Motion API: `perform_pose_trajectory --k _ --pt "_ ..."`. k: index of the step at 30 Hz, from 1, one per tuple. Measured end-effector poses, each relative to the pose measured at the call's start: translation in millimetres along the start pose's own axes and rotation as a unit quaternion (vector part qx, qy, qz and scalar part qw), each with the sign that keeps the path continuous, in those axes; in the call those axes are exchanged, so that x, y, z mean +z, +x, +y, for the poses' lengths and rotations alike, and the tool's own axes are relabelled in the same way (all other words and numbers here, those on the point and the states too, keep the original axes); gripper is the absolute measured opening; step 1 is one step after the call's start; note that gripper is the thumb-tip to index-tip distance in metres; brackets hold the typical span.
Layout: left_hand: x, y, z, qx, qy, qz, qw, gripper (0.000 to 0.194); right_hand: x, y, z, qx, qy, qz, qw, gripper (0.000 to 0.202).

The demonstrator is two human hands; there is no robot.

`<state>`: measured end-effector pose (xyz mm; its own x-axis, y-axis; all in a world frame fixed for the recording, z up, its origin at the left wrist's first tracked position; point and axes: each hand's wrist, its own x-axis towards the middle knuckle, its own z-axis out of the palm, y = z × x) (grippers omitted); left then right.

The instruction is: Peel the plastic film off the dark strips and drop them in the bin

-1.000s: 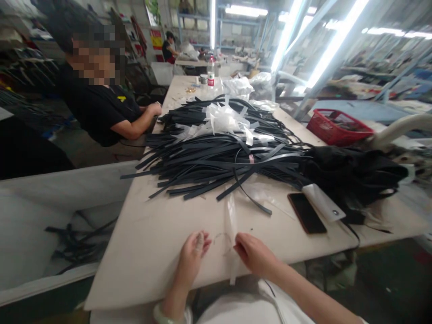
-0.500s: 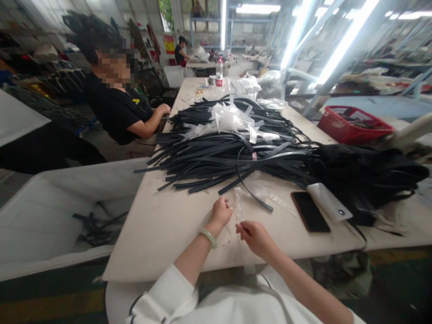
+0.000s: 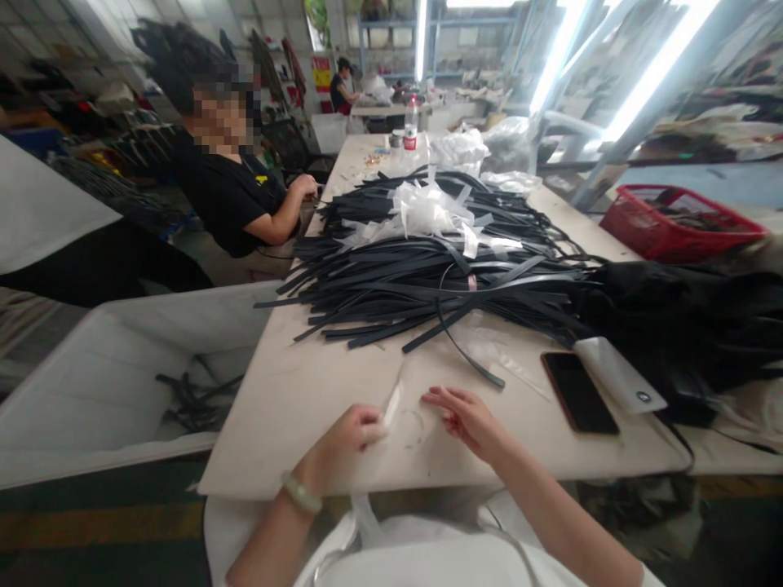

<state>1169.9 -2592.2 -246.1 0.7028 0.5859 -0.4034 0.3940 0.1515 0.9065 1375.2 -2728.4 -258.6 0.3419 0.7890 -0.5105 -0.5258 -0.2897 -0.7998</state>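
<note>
Two hands work a clear plastic strip (image 3: 395,399) on the tabletop (image 3: 306,408): left hand (image 3: 348,432) pinching it, right hand (image 3: 468,416) released beside black straps (image 3: 416,277).

Left hand (image 3: 346,432) pinches clear strip (image 3: 393,401); right hand (image 3: 471,420) beside.

Beige table (image 3: 306,408): black straps (image 3: 416,285), phone (image 3: 579,392).

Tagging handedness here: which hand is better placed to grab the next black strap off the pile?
Right, probably. The right hand lies open on the table, empty, just below the loose black strap trailing from the pile. The left hand is shut on a clear plastic strip.
</note>
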Motion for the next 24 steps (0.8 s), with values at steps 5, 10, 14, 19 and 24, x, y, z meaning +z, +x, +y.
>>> perform_pose_trajectory --k 5,10,14,19,24 --pt "-42.8 -103.4 -49.6 -0.068 -0.042 -0.089 0.993 0.045 67.7 25.7 7.8 0.110 0.122 -0.111 0.980 0.016" --pt "-69.6 -143.7 -61.1 -0.089 0.066 -0.002 0.994 0.045 111.5 32.5 19.4 -0.001 0.039 -0.128 0.991 0.034" --pt "-73.2 -128.1 -37.2 -0.060 0.084 0.155 0.983 0.052 117.5 17.0 18.2 -0.086 -0.125 -0.196 0.969 0.052" --pt "-25.2 -63.0 13.2 0.097 -0.033 0.141 0.985 0.051 120.4 -1.6 26.4 -0.073 -0.224 -0.255 0.938 0.041" --pt "14.8 -22.9 27.1 0.031 -0.221 0.032 0.974 0.041 101.1 -10.0 24.9 -0.056 -0.253 -0.269 0.928 0.039"
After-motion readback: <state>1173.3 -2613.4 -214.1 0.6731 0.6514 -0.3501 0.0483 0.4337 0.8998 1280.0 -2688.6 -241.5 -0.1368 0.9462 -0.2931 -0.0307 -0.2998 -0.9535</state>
